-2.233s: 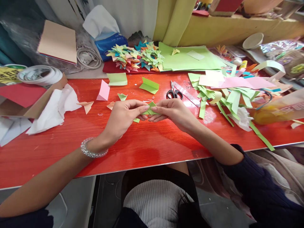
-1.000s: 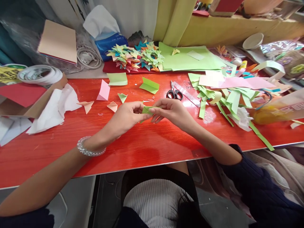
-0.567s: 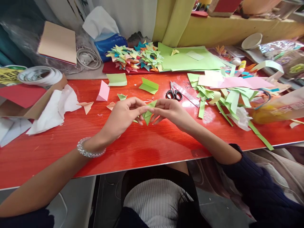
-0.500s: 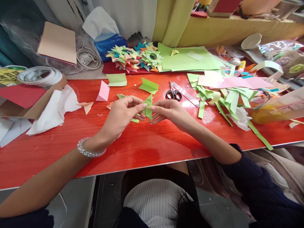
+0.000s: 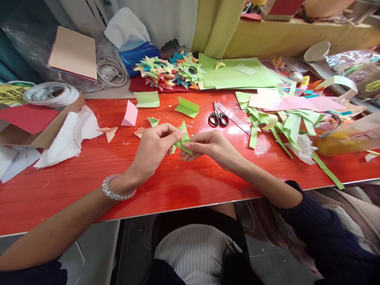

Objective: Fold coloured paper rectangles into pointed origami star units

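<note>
A small piece of folded green paper (image 5: 183,137) is held between both hands, just above the red table. My left hand (image 5: 154,148) pinches its upper left part between thumb and fingers. At its lower right end, my right hand (image 5: 212,145) grips the paper the same way. Beyond the hands lie a creased green sheet (image 5: 187,107), a light green sheet (image 5: 147,99) and a folded pink sheet (image 5: 130,113). A small folded green piece (image 5: 153,121) rests behind my left hand, and folded peach pieces (image 5: 108,133) lie to its left.
Black-handled scissors (image 5: 218,116) and a clear ruler (image 5: 233,117) lie right of centre. Paper strips (image 5: 292,122) heap up at the right. Colourful folded-paper rings (image 5: 156,72) and green sheets (image 5: 237,77) sit at the back. Crumpled tissue (image 5: 67,136) and tape rolls (image 5: 50,95) are at left.
The folded green paper has tilted, its lower end swinging right. My right hand has moved slightly down along it, and the small green piece behind my left hand shows more fully.
</note>
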### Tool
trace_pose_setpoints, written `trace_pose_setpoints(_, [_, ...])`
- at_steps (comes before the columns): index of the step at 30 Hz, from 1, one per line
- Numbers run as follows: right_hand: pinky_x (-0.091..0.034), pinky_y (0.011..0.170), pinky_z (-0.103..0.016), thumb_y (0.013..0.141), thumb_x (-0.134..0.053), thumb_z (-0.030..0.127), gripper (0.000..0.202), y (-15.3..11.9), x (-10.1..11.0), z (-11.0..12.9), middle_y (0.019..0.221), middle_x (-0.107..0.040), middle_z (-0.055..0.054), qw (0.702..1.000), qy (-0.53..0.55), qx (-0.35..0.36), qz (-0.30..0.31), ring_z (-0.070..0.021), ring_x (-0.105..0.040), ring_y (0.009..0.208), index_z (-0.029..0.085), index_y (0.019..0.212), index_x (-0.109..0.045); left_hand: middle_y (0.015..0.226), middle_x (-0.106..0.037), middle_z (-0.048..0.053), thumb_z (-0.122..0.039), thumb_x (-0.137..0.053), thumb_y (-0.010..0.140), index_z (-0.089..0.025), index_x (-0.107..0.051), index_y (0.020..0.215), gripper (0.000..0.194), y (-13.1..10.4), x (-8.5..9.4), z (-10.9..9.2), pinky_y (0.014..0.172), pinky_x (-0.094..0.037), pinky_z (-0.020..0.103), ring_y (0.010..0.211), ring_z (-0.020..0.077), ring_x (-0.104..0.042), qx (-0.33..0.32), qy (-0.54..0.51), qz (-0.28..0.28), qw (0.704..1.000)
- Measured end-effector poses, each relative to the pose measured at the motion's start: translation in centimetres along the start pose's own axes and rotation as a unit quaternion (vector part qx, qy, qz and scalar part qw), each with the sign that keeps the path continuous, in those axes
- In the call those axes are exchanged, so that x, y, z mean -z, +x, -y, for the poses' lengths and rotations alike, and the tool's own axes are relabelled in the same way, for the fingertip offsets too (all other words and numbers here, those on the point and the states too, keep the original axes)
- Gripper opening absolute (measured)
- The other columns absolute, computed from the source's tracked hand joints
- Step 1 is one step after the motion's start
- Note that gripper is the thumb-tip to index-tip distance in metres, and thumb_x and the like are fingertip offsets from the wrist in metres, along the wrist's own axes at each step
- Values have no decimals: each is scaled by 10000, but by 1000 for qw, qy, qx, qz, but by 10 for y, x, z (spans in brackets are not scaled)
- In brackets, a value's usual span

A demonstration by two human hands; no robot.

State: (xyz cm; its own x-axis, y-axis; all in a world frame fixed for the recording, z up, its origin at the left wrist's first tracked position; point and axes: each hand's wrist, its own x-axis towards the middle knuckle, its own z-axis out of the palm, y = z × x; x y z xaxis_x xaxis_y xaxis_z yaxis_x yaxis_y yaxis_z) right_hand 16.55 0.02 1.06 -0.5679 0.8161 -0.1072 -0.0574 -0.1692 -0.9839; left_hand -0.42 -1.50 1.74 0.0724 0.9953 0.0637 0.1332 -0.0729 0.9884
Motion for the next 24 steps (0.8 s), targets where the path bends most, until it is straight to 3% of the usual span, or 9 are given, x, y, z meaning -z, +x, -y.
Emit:
trace_pose_setpoints(8, [-587, 693, -240, 760, -727, 278, 139, -1, 0, -2, 728, -735, -29, 999, 6, 34, 21, -128, -704, 686, 158, 817, -765, 579, -491, -11, -203, -636, 746, -142, -573, 555, 210, -2, -2, -2, 402, -295, 177, 497, 56, -425, 130, -176, 34, 975])
trace_pose_setpoints(12, [-581, 702, -226, 744, -743, 277, 160, 1, 0, -4, 740, -734, -24, 999, 31, 23, 1, -115, -697, 694, 158, 849, -762, 562, -423, -32, -206, -653, 747, -142, -520, 543, 252, -2, -1, -3, 413, -302, 165, 488, 43, -359, 121, -176, 8, 977])
trace_pose_setpoints(18, [-578, 693, -233, 743, -742, 297, 174, -1, -2, -5, 723, -732, -38, 999, 41, 4, 2, -119, -695, 672, 139, 816, -756, 558, -421, -34, -235, -604, 797, -155, -449, 555, 298, -6, -4, -2, 442, -309, 183, 500, 54, -389, 97, -125, 18, 987])
trace_pose_setpoints(21, [-586, 690, -255, 726, -749, 306, 188, -1, -1, -6, 716, -730, -43, 999, 38, 0, -8, -131, -696, 663, 139, 811, -757, 664, -526, -6, -261, -580, 821, -173, -528, 671, 182, -5, -4, 1, 519, -393, 214, 597, 94, -493, 39, -23, 16, 999])
trace_pose_setpoints(22, [-587, 692, -259, 725, -749, 304, 181, -1, -1, -7, 714, -730, -44, 999, 40, 1, -10, -134, -697, 662, 142, 805, -758, 789, -590, 18, -262, -598, 813, -183, -572, 769, 94, -3, -2, 2, 594, -441, 233, 712, 121, -551, -10, 32, -2, 999])
trace_pose_setpoints(24, [-588, 704, -266, 736, -742, 295, 152, -1, 1, -8, 716, -729, -43, 999, 50, 5, -15, -137, -700, 672, 155, 795, -760, 1112, -613, 53, -251, -644, 789, -220, -612, 959, 175, 0, 1, 1, 820, -477, 299, 1031, 184, -562, -126, 144, -27, 981])
